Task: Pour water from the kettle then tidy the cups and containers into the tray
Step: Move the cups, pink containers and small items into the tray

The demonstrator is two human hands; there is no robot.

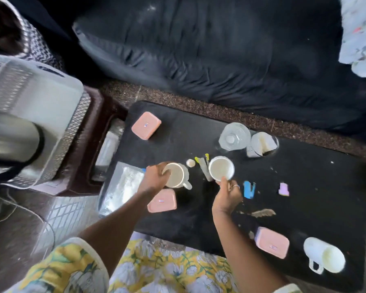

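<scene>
A black worktop [199, 132] stands on speckled carpet [199, 107] before a dark sofa [199, 49], a floral cloth [359, 34] at its right end. On the worktop lie a silvery packet [123, 187] at the left edge, a blue clip [249, 189] and a purple scrap [284, 189] near it. A brown stool [97, 115] stands just left

A black table [199, 127] carries it all; a pink box [146, 125] sits at the far left corner; a second pink box [165, 203] lies nearer the front, left of centre; a third pink box [272, 242] is at the front right, with a fallen mug [323, 254] on its side just beside it; mid-table are a mug [175, 175] and a cup [221, 168], with sachets [203, 166] and a small round lump [190, 163] between them; a clear glass [235, 136] and a tilted tumbler [262, 144] stand side by side at the far edge; a foil bag [123, 187] lies at the left edge; a blue scrap [249, 189] and a purple scrap [284, 189] lie right of the cup.
</scene>
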